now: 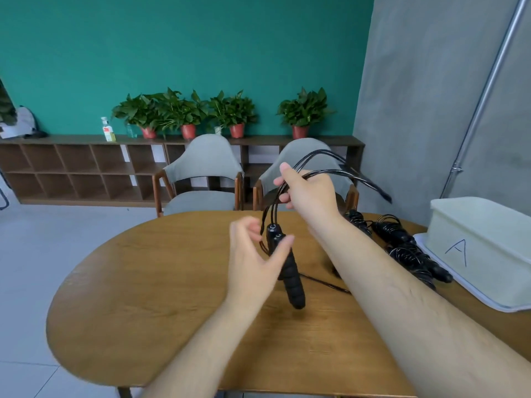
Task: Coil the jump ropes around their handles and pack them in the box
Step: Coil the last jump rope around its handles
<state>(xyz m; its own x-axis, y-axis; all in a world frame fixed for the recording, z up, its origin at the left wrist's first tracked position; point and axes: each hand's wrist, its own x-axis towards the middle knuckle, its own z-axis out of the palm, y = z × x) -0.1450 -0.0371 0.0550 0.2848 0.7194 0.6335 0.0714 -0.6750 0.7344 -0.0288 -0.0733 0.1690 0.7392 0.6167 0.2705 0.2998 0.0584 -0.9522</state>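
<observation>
Head view: my left hand (255, 254) pinches the black jump rope handles (291, 280) at their top, long axis near-upright over the table (143, 282) middle, my right hand (309, 193) just above gripping the gathered rope loops (339, 168), box (465, 222) at right edge.

Black handles (291, 278) in left hand (253, 262), rope loops (339, 170) in right hand (307, 191)

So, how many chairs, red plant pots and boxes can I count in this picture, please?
2 chairs
4 red pots
1 box
Total: 7
</observation>
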